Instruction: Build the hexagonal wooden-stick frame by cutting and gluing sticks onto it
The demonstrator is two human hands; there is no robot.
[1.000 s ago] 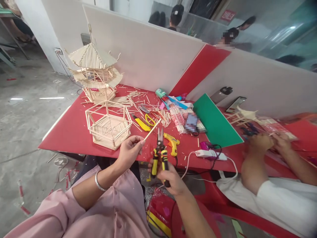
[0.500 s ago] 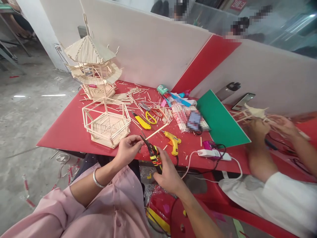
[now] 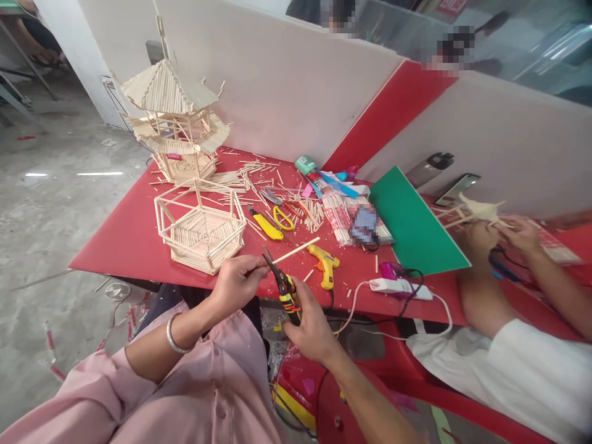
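My left hand [image 3: 238,280] pinches one end of a thin wooden stick [image 3: 298,250], which points up and to the right. Wrapped in my right hand [image 3: 312,327] are pliers [image 3: 287,293] with black and yellow handles and dark pointed jaws. Those jaws cross the stick close to my left fingertips; whether they bite on it I cannot tell. Just beyond my left hand stands a hexagonal stick frame [image 3: 206,237] with a slatted floor. Behind it rises a tiered stick pagoda [image 3: 171,123] with pointed roofs.
A yellow glue gun [image 3: 326,265], a yellow utility knife [image 3: 266,225], yellow-handled scissors [image 3: 282,217] and loose sticks lie on the red table [image 3: 115,231]. Bagged sticks [image 3: 337,219] and a green board [image 3: 416,225] are to the right. A co-worker's hands [image 3: 518,234] hold a small stick model [image 3: 478,208].
The stick has shifted slightly and its far end sits a little lower. Both my hands stay nearly in place. The view has tilted slightly.
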